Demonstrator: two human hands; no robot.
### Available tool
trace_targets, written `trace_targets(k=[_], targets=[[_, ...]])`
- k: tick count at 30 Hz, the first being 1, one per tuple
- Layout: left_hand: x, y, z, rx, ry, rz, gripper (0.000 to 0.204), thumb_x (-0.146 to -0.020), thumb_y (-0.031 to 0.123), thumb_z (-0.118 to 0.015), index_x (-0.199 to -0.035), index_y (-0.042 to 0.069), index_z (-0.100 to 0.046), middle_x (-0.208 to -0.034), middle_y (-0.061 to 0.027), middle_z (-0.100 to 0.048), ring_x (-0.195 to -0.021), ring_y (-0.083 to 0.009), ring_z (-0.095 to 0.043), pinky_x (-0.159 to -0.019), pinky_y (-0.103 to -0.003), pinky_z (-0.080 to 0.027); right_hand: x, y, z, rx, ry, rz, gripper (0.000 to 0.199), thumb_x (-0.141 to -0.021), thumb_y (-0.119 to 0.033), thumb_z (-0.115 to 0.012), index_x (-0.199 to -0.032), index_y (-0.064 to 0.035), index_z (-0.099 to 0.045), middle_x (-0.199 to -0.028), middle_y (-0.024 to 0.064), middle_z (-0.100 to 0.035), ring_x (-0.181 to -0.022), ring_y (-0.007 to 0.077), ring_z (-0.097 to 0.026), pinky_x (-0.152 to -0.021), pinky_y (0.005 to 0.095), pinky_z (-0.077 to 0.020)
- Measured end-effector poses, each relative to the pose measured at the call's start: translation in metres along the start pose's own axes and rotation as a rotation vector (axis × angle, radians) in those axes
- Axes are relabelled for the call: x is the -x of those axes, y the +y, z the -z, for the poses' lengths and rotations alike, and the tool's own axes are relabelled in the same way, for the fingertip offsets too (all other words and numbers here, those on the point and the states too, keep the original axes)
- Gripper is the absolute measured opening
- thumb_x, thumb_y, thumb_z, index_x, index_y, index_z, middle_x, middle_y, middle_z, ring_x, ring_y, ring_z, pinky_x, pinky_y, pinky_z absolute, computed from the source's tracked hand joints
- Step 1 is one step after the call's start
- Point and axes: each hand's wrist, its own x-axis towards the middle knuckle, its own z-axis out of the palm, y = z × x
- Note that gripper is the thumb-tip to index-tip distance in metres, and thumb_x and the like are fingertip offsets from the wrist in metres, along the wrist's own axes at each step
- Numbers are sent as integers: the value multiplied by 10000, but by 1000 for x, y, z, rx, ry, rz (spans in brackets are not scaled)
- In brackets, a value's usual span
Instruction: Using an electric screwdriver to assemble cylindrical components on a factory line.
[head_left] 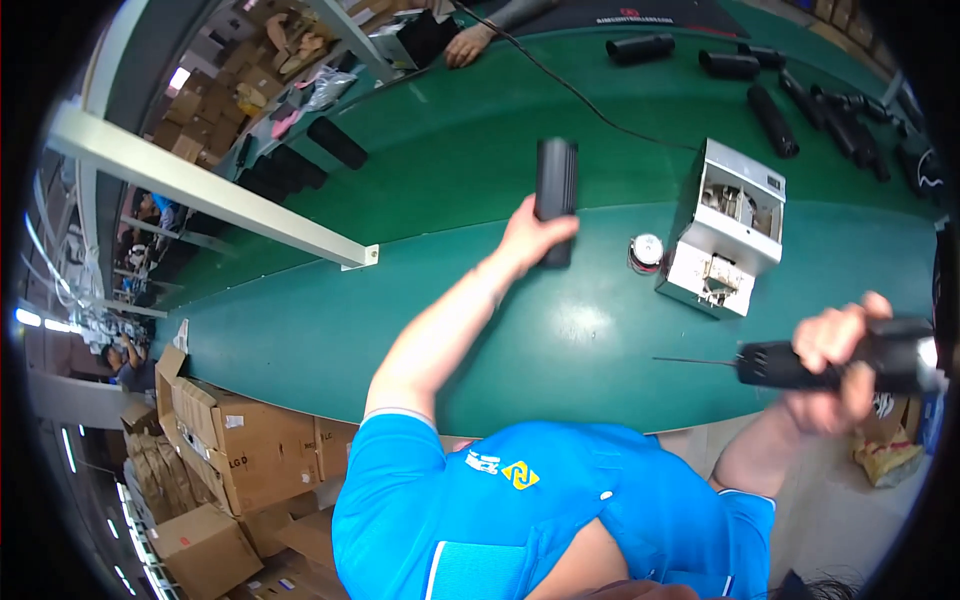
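We see the left hand (528, 240) wrapped around a black ribbed cylinder (556, 200), held upright over the green surface (400, 330). The right hand (838, 365) grips a second black cylinder (800, 365) sideways near the surface's edge, right of the grey metal machine (725, 230).

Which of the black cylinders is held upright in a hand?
The ribbed black cylinder in the left hand; the others lie on the green belt.

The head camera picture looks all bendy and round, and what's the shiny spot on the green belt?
Head view: the fisheye lens bows the white beam and green belt toward the black rim; the pale patch is lamp glare; the right hand with its black tube looks slightly blurred.
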Motion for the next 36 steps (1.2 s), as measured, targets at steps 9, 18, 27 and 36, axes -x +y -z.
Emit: trace_targets(k=[9, 18, 27, 36], targets=[[-101, -32, -46, -684, 440, -233, 616, -732, 326, -623, -1164, -55, -402, -1097, -220, -485, -1016, -336, -480, -930, -395, -335, 10, 87, 0, 300, 35, -141, 494, -745, -19, -545, -1199, 30, -357, -767, 78, -549, -634, 149, -548, -636, 239, -448], [-35, -56, -38, -819, 287, -561, 458, -770, 245, -589, -1132, -8, -467, -1111, -155, -516, -1075, -281, -461, -1023, -379, -252, 10, 85, 30, 476, 70, -86, 591, -813, -171, -577, -1281, 42, -286, -1035, 133, -530, -915, 194, -536, -806, 275, -428], [-18, -62, -43, -797, 323, -648, 376, -760, 227, -599, -1067, 22, -528, -1050, -119, -562, -1038, -251, -499, -1018, -347, -287, 18, 60, 230, 1553, 518, -96, 498, -894, -348, -409, -1206, 41, -407, -1131, 213, -483, -1054, 303, -473, -923, 381, -360], [-16, -56, -39, -792, 376, -618, 281, -750, 218, -581, -982, 59, -578, -1045, -76, -559, -1019, -254, -496, -892, -328, -395, 55, 96, 251, 2473, 222, -258, 486, -862, -392, -407, -1174, -30, -493, -1213, 225, -451, -1115, 350, -425, -961, 413, -303]])
